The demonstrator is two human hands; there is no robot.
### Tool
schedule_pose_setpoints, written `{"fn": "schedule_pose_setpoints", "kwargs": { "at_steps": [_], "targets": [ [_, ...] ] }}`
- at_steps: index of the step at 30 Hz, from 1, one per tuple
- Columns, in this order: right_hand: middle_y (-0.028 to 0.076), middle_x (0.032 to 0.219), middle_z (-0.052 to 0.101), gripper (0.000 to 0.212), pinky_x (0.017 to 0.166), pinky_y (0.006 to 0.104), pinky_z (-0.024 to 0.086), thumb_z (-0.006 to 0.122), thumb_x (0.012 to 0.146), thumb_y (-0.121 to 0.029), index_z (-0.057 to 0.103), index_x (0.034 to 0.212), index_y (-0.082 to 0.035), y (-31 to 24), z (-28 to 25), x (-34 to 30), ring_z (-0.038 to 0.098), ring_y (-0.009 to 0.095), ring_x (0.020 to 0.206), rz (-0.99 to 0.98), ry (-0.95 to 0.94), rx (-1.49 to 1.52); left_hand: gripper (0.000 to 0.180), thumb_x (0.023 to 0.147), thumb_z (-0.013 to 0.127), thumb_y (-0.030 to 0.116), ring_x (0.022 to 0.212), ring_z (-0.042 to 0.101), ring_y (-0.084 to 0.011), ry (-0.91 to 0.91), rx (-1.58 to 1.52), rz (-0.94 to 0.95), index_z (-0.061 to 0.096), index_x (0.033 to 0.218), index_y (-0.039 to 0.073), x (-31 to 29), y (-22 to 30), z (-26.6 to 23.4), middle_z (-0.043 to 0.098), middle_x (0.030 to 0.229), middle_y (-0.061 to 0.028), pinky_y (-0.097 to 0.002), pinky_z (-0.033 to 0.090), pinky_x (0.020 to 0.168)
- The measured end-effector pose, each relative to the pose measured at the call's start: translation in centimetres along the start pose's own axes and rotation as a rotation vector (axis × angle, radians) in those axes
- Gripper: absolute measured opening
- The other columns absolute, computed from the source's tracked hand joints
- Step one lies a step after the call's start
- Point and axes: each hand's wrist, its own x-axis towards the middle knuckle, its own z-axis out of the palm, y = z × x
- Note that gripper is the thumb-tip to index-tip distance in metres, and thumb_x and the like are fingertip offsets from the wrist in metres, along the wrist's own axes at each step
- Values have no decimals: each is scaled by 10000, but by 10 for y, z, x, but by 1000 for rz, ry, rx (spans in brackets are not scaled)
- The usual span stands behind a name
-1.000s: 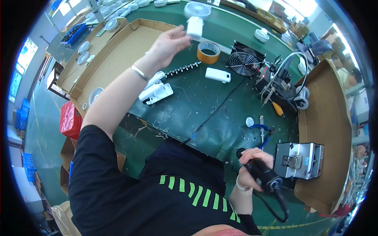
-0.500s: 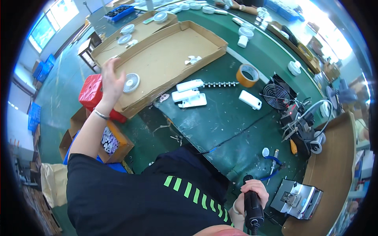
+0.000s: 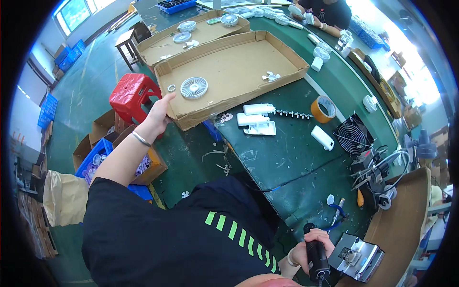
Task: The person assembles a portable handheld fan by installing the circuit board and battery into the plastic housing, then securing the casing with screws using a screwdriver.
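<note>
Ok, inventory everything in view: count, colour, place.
Table: one, green, centre
Cardboard trays: two, brown, upper left
Fan grille: one, white, in near tray
Casings: four, white, on table
Tape roll: one, orange, centre
Round-grilled fan: one, black, right
Handheld fans: several, white, top
Stool: one, red, left
Crates: several, blue, left
Pliers: one, blue, right
Metal fixture: one, silver, lower right
Co-worker: one, black-clad, top
Handheld tool: one, black, lower right
Left hand: one, bare, at tray corner
Right hand: one, bare, holding tool

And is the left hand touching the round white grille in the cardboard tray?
Apart: the head view shows bare cardboard between the left hand and the grille.
</note>
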Motion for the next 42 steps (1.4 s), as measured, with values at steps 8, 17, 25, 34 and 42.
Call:
{"fn": "schedule_pose_setpoints", "kwargs": {
  "at_steps": [8, 17, 25, 34, 42],
  "targets": [
    [90, 530, 482, 893, 497, 335, 447, 219, 809, -840, 485, 819, 12, 3, -1, -2, 486, 210, 461, -115, 45, -28, 460, 908, 587, 207, 1132, 588, -231, -179, -237, -89, 460, 1328, 70, -21, -8, -5, 599, 1253, -77, -397, 474, 955],
    [86, 535, 490, 902, 497, 327, 445, 219, 811, -840, 497, 845, 17, -3, -3, 4, 484, 200, 462, 2, -11, -2, 679, 889, 578, 564, 1199, 530, -223, -123, -451, 347, 434, 1360, 96, 47, 74, -18, 566, 1291, -55, -398, 432, 1017],
    [83, 539, 492, 889, 501, 337, 449, 279, 791, -853, 490, 835, 10, 1, 2, -3, 497, 205, 466, -57, 36, -13, 513, 1016, 389, 428, 1157, 568, -309, -132, -77, 242, 524, 1264, -1, 112, 30, 29, 593, 1254, -172, -420, 444, 998],
    [85, 580, 530, 790, 522, 350, 475, 484, 784, -785, 498, 893, -3, -1, -10, 5, 519, 200, 474, 1, 37, 65, 448, 831, 582, 131, 1242, 485, -388, 439, 1625, 1038, 530, 1264, 28, 216, 72, 53, 447, 1396, -234, -439, 390, 1056],
    [73, 558, 507, 825, 499, 341, 462, 424, 778, -826, 486, 885, -10, 3, -18, 3, 515, 189, 474, -33, 97, 87, 269, 826, 515, 68, 1022, 619, -371, 272, 1718, 869, 632, 1068, 45, 217, 68, 73, 618, 1120, -189, -451, 499, 880]
  ]
}}
